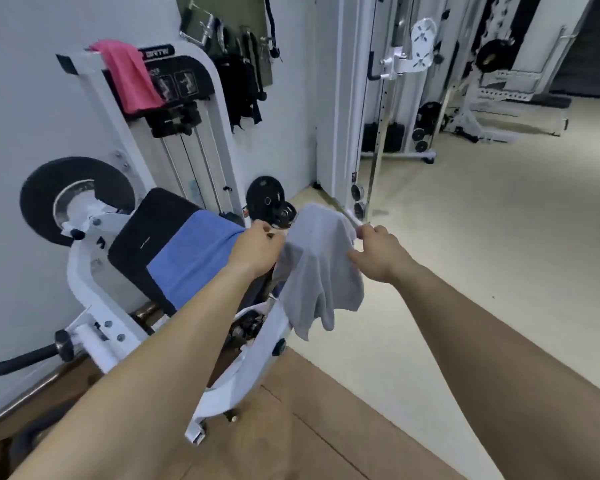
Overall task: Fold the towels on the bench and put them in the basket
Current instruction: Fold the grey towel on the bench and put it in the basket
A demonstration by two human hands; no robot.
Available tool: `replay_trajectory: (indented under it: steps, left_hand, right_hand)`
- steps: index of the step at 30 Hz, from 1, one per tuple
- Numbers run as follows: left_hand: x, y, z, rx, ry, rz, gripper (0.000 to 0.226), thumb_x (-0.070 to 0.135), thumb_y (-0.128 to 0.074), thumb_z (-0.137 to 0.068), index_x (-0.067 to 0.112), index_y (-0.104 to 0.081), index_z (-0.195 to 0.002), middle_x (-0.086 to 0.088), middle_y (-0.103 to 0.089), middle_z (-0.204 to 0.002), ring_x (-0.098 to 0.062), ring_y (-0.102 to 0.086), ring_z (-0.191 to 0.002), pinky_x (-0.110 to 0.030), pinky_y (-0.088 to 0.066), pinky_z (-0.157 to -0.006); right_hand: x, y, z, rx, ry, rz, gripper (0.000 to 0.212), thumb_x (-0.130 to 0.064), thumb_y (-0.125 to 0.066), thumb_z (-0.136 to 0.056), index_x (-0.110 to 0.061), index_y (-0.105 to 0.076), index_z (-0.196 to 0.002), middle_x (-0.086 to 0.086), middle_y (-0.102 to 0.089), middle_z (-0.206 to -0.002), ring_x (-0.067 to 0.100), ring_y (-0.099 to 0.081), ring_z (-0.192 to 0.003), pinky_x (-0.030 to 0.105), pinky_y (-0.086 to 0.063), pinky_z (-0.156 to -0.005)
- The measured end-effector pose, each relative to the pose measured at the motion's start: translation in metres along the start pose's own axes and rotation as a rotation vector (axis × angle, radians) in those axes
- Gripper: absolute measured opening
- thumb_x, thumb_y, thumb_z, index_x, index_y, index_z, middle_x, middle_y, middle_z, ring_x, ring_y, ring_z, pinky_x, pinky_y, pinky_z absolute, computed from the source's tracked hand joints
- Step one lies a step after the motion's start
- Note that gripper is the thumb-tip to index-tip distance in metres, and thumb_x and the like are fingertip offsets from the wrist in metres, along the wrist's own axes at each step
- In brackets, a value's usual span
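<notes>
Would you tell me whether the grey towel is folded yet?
Not folded: the grey towel hangs loose and bunched between the left hand and right hand.

The black label (159, 53) atop the weight machine (137, 147) reads roughly "BRTW", blurred.

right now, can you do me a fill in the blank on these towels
1. The held towel, gripped by the left hand and the right hand, is ___ in colour.
2. The bench towel, lying on the black pad, is ___.
3. The draped towel, hanging over the top of the machine, is ___.

Missing words: grey; blue; pink
</notes>
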State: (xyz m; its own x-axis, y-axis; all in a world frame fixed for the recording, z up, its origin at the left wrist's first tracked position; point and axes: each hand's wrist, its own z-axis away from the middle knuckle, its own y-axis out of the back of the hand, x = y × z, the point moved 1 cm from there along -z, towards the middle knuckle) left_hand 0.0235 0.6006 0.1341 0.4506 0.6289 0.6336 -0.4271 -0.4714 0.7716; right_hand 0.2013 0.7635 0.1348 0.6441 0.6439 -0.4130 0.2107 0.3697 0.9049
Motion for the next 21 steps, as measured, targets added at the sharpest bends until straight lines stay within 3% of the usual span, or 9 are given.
replay_trajectory:
  steps: [2, 5, 9, 13, 15, 17, 21]
  left_hand:
    - [0.010, -0.009, -0.010, -0.008, 0.065, 0.034, 0.054, 0.048, -0.044, -0.101, 0.013, -0.043, -0.143, -0.004, -0.060, -0.132, -0.026, -0.054, -0.121, -0.035, -0.042, -0.093]
    - [0.023, -0.022, -0.026, -0.003, 0.137, 0.116, 0.061, 0.054, -0.042, -0.100, 0.018, -0.038, -0.149, -0.002, -0.052, -0.144, -0.025, -0.048, -0.132, -0.038, -0.039, -0.107]
    - [0.035, -0.042, -0.034, -0.009, 0.131, 0.089, 0.043, 0.042, -0.050, -0.101, 0.021, -0.052, -0.139, -0.004, -0.059, -0.136, -0.024, -0.054, -0.121, -0.041, -0.045, -0.103]
    - [0.031, -0.046, -0.037, 0.156, 0.128, 0.027, 0.019, 0.034, -0.063, -0.095, 0.031, -0.069, -0.113, 0.004, -0.070, -0.108, -0.019, -0.061, -0.103, -0.035, -0.051, -0.084]
    - [0.030, -0.041, -0.036, 0.244, 0.132, 0.004, 0.009, 0.027, -0.064, -0.094, 0.031, -0.071, -0.097, 0.007, -0.070, -0.094, -0.017, -0.062, -0.093, -0.030, -0.046, -0.072]
    - [0.034, -0.034, -0.033, 0.296, 0.137, -0.010, 0.010, 0.025, -0.062, -0.095, 0.030, -0.070, -0.093, 0.010, -0.066, -0.086, -0.015, -0.060, -0.088, -0.028, -0.042, -0.065]
    - [0.039, -0.012, -0.018, 0.362, 0.103, -0.002, 0.010, 0.027, -0.057, -0.098, 0.031, -0.066, -0.096, 0.008, -0.068, -0.091, -0.015, -0.061, -0.090, -0.033, -0.051, -0.072]
  right_hand:
    - [0.002, 0.009, -0.030, 0.007, 0.071, -0.043, 0.060, -0.037, -0.049, -0.097, -0.012, -0.034, -0.149, 0.017, -0.036, -0.148, 0.039, -0.037, -0.135, 0.046, -0.039, -0.104]
    - [0.002, 0.016, -0.068, 0.036, 0.181, -0.112, 0.064, -0.046, -0.045, -0.098, -0.014, -0.032, -0.152, 0.015, -0.034, -0.153, 0.037, -0.034, -0.138, 0.047, -0.037, -0.109]
    - [0.001, 0.015, -0.103, -0.105, 0.234, -0.217, 0.065, -0.052, -0.046, -0.097, -0.017, -0.036, -0.151, 0.011, -0.040, -0.151, 0.033, -0.043, -0.135, 0.042, -0.039, -0.106]
    - [-0.001, 0.007, -0.116, -0.103, 0.363, -0.248, 0.040, -0.045, -0.055, -0.094, -0.019, -0.064, -0.124, 0.002, -0.068, -0.120, 0.025, -0.062, -0.110, 0.037, -0.050, -0.088]
    - [-0.004, 0.011, -0.117, -0.032, 0.393, -0.263, 0.033, -0.040, -0.061, -0.091, -0.023, -0.069, -0.118, -0.002, -0.071, -0.114, 0.023, -0.063, -0.105, 0.036, -0.052, -0.085]
    - [-0.009, 0.017, -0.116, 0.021, 0.396, -0.287, 0.023, -0.032, -0.064, -0.091, -0.026, -0.071, -0.112, -0.005, -0.072, -0.109, 0.020, -0.064, -0.102, 0.036, -0.053, -0.086]
    - [-0.032, 0.037, -0.109, 0.075, 0.414, -0.393, 0.008, -0.024, -0.066, -0.090, -0.029, -0.070, -0.094, -0.011, -0.066, -0.082, 0.015, -0.063, -0.085, 0.030, -0.049, -0.075]
